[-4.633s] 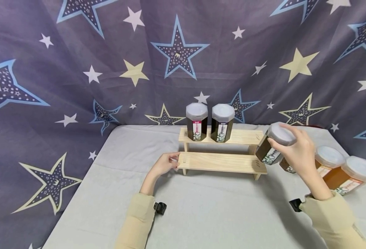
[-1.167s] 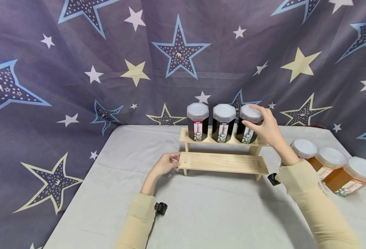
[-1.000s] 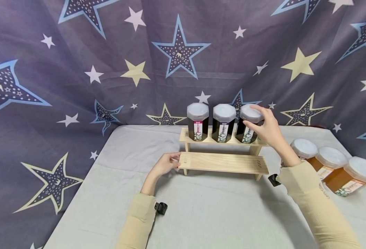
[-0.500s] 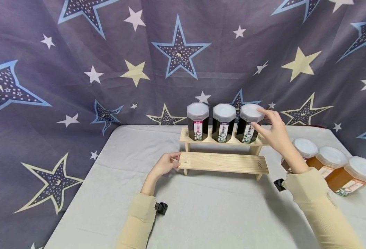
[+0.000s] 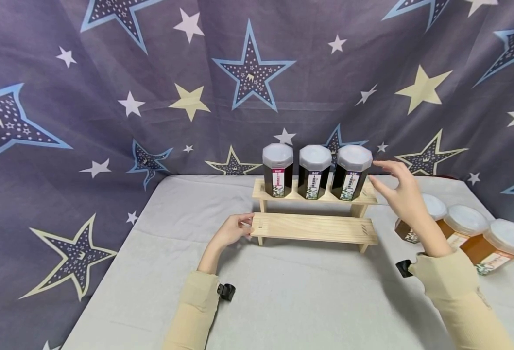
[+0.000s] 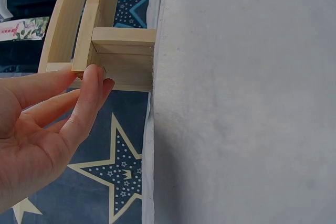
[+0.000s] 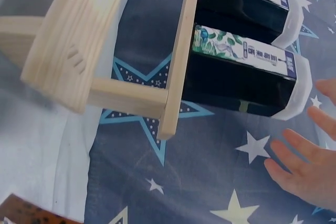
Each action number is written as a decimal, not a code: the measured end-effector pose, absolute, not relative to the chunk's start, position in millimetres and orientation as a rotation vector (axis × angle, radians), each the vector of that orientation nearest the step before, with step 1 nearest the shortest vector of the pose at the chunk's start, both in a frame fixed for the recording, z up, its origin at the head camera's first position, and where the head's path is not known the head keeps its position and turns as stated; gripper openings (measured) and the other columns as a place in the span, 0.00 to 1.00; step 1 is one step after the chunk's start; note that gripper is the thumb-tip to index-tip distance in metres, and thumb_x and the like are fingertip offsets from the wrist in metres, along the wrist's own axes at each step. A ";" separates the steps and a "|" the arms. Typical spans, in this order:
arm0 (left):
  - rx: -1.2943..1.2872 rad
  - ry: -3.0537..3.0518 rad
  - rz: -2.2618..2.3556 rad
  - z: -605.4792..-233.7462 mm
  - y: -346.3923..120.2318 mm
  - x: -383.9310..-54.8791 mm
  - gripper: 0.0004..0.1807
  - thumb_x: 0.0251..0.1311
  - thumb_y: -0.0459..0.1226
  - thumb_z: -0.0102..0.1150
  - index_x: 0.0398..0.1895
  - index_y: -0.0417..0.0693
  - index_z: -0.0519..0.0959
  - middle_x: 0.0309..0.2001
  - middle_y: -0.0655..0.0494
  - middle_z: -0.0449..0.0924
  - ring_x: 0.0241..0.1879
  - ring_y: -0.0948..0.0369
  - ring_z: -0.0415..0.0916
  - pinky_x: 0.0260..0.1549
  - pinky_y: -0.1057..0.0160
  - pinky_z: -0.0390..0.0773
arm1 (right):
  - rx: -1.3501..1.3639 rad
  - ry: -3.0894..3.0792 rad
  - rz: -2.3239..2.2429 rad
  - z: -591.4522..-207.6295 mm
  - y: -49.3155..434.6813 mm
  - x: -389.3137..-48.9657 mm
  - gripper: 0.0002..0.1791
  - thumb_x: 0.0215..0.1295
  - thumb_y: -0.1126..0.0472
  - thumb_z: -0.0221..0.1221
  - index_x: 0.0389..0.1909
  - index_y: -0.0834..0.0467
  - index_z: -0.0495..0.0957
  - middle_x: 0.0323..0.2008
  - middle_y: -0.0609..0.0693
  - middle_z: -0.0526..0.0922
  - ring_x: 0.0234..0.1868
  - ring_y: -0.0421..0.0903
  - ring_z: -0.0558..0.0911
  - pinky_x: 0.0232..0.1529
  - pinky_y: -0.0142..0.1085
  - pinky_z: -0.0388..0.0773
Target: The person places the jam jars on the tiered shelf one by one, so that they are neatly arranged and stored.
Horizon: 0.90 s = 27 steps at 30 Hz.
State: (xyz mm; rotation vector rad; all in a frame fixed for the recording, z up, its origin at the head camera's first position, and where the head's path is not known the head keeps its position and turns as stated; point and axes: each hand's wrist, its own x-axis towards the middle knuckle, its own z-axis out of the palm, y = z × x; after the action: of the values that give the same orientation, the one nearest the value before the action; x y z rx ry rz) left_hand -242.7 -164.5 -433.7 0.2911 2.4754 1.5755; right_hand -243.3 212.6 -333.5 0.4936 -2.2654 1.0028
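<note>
Left hand (image 5: 229,231) on wooden rack (image 5: 309,227), right hand (image 5: 404,194) beside three dark jars (image 5: 315,174).

Here's the pale wooden rack (image 5: 314,227), two steps, upright on the table (image 5: 300,301)! Top step: the left jar (image 5: 278,171), pink on its label; the middle jar (image 5: 314,173) just beside; then the right jar (image 5: 351,174), all dark, upright, whitish lids on.

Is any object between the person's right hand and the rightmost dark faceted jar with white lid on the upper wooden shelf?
Nothing visible stands between them: the right hand is just beside the dark jar, with only a narrow open gap.
</note>
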 end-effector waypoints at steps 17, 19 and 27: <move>0.297 2.488 1.546 -434.5 -165.6 -243.4 0.25 0.53 0.25 0.52 0.57 0.30 0.64 0.41 0.37 0.75 0.26 0.47 0.78 0.31 0.52 0.77 | 0.389 -2.364 0.959 -342.4 256.6 -211.0 0.17 0.57 0.65 0.57 0.48 0.65 0.73 0.48 0.63 0.71 0.51 0.60 0.67 0.55 0.50 0.60; 0.304 2.479 1.544 -433.2 -165.4 -242.9 0.25 0.53 0.25 0.52 0.57 0.29 0.64 0.41 0.36 0.74 0.27 0.45 0.77 0.31 0.51 0.76 | 0.377 -2.382 0.950 -343.4 262.8 -207.5 0.18 0.57 0.65 0.56 0.49 0.65 0.72 0.49 0.65 0.70 0.53 0.62 0.66 0.53 0.54 0.59; 0.335 2.469 1.540 -409.2 -160.8 -227.4 0.25 0.53 0.23 0.49 0.56 0.24 0.61 0.42 0.31 0.72 0.31 0.38 0.75 0.34 0.45 0.74 | 0.281 -2.467 0.899 -349.0 285.6 -196.0 0.18 0.59 0.61 0.55 0.49 0.64 0.72 0.51 0.66 0.68 0.56 0.60 0.64 0.58 0.51 0.56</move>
State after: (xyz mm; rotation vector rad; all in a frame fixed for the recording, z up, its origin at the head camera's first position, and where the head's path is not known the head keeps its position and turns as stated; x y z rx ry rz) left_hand -227.4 -160.8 -409.2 0.3349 2.4692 1.5400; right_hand -196.0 285.6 -349.0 0.2808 -2.4665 0.8989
